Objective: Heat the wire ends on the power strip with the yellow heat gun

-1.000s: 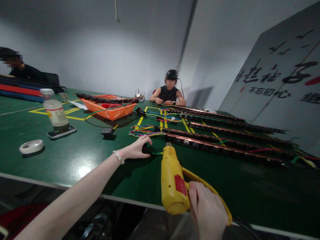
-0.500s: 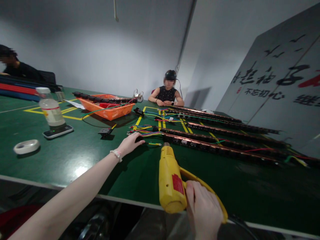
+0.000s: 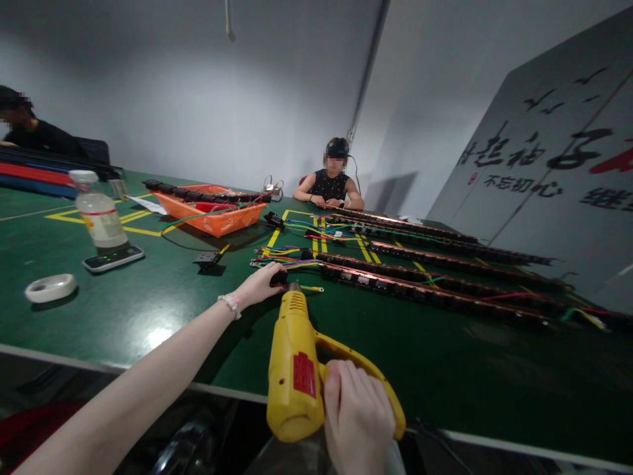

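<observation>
My right hand [image 3: 359, 412] is closed round the handle of a yellow heat gun [image 3: 291, 356], which has a red label on its body. Its nozzle points away from me, close to my left fingers. My left hand [image 3: 260, 284] pinches a small black part [image 3: 279, 277], mostly hidden by the fingers. A short yellow-green wire [image 3: 311, 288] with a metal lug at its end sticks out to the right of it, just past the nozzle. Behind my left hand, coloured wires [image 3: 299, 265] with lugs run from a long black strip with copper bars [image 3: 395, 285].
Several more strips [image 3: 465, 262] lie on the green table [image 3: 198, 340]. Leftward are another black part [image 3: 210, 257], an orange basket [image 3: 220, 224], a bottle [image 3: 101, 218] on a phone-like device [image 3: 113, 259] and a white oval case [image 3: 50, 288]. One co-worker [image 3: 333, 181] sits opposite, another far left.
The heat gun has moved left with my right hand, bringing its nozzle from right of the wire's lug to beside my left fingers. My left hand has barely moved.
</observation>
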The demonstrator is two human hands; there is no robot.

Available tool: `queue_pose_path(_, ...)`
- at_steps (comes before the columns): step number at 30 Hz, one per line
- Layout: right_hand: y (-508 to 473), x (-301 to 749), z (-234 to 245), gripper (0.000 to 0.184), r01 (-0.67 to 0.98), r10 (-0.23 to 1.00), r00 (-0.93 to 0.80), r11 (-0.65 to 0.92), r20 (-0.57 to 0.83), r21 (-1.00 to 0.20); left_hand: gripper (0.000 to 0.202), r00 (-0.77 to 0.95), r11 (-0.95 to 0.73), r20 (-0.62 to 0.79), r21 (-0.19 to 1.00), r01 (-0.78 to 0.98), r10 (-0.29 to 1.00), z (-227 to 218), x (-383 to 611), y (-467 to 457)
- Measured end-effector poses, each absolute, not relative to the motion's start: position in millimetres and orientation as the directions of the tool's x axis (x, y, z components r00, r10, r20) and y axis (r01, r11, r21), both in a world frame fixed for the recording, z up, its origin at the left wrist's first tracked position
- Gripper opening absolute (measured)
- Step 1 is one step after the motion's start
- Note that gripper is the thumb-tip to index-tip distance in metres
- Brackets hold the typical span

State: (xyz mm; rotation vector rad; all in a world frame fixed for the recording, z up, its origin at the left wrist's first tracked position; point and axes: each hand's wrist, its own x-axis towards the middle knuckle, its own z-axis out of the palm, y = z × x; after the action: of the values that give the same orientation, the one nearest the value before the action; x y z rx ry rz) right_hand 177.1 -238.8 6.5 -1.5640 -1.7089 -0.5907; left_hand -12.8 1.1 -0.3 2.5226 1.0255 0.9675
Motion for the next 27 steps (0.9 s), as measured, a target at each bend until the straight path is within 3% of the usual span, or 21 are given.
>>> queue_pose_path(9, -238.1, 178.2, 2.5, 0.035, 0.96, 0.632, 0.038, 0.192, 0.774, -0.204, 0.04, 0.524, -0.698, 0.461, 0.458, 0.55, 0.716, 3.8, -13.7, -7.8)
queue_pose_path(15, -237.8, 189.3, 3.8, 0.032, 0.959, 0.638, 0.042, 0.191, 0.769, -0.211, 0.035, 0.53, -0.69, 0.445, 0.403, 0.601, 0.722, 8.0, -14.3, -10.7)
queue_pose_path(21, -237.1, 212.5, 6.1, 0.039, 0.983, 0.628, 0.038, 0.117, 0.777, -0.142, 0.034, 0.535, -0.693, 0.45, 0.357, 0.626, 0.715, 11.0, -13.4, -12.5)
queue_pose_path(27, -235.6, 236.9, 6.3, 0.039, 0.993, 0.635, 0.118, -0.052, 0.763, -0.11, 0.036, 0.505, -0.657, 0.432, 0.363, 0.661, 0.747, 9.6, -11.6, -16.6)
